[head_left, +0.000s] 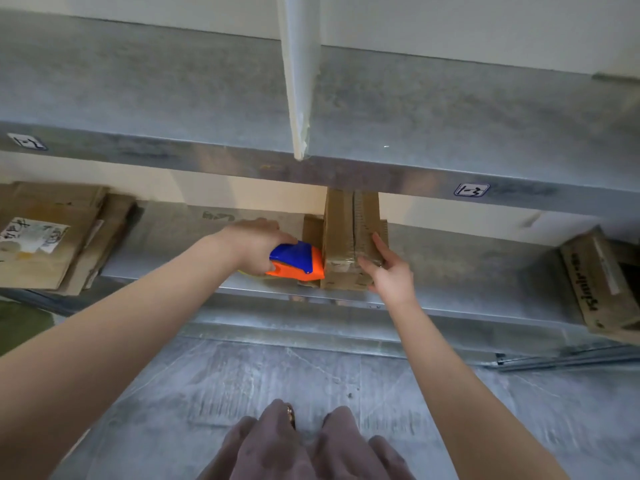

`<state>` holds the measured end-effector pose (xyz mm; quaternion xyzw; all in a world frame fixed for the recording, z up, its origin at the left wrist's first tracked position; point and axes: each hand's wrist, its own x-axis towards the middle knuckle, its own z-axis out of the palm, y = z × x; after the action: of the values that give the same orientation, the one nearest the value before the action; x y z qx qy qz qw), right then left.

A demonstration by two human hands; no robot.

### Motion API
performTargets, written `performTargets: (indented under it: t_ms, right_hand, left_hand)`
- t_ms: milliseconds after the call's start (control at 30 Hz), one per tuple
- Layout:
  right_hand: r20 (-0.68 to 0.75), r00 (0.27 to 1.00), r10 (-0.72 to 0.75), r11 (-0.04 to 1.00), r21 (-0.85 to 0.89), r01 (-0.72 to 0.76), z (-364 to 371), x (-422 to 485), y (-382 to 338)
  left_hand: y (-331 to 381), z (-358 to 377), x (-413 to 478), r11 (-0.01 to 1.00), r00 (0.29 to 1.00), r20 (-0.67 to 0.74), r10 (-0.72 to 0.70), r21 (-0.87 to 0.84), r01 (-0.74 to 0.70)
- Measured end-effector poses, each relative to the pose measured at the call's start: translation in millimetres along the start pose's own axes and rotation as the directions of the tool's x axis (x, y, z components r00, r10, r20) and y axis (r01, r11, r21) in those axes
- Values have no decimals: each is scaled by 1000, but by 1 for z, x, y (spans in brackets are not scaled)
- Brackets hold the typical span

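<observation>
— While the left hand is clenched around the orange and blue tape dispenser, where does its nose sit?

— It is pressed on the left face of the cardboard box, low, near the front corner. The right hand grasps nothing. Its fingers lie straight along the right side of the box and brace it.

— And the box itself?

— It stands on end at the front lip of the lower shelf, with its top under the upper shelf edge. A flatter carton seems to lie beneath the box, but the view is blurred there, so I am not sure.

— What may go wrong?

— If the dispenser pushes harder than the right hand resists, the tall box can tip to the right or slide off the lip. Also the tape may wrinkle over the corner if the dispenser tilts. The other cartons, well to the left of the box, are no danger.
</observation>
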<state>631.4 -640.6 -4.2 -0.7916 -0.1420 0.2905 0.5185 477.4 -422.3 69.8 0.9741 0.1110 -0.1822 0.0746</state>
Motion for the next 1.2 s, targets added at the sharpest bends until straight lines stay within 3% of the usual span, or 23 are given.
performTargets:
  t_ms: [300, 500, 733, 933, 1033, 1133, 1200]
  right_hand:
    - [6, 1000, -6, 1000, -7, 6, -1, 0, -2]
    - [11, 1000, -27, 1000, -8, 27, -2, -1, -2]
    - [17, 1000, -11, 1000, 12, 11, -2, 1, -1]
    - [8, 1000, -22, 1000, -3, 22, -2, 1, 1]
    - [15, 1000, -18, 1000, 17, 18, 0, 1, 1]
    - [7, 1000, -2, 1000, 31, 2, 1, 1, 1]
    - [7, 1000, -7, 1000, 27, 7, 2, 0, 2]
  left_hand:
    - [8, -9, 6, 996, 1000, -3, 15, 91, -15]
    - [-5, 10, -5, 995, 996, 45, -82, -55, 85]
    - [-17, 25, -15, 991, 987, -124, -105, -101, 93]
    - [-22, 46, -25, 972, 989, -92, -120, -212, 98]
    - [-22, 48, -23, 968, 979, -82, -187, -188, 169]
    - [-14, 50, -20, 988, 989, -26, -148, 28, 149]
    - [-14, 57, -23, 986, 986, 5, -164, 25, 164]
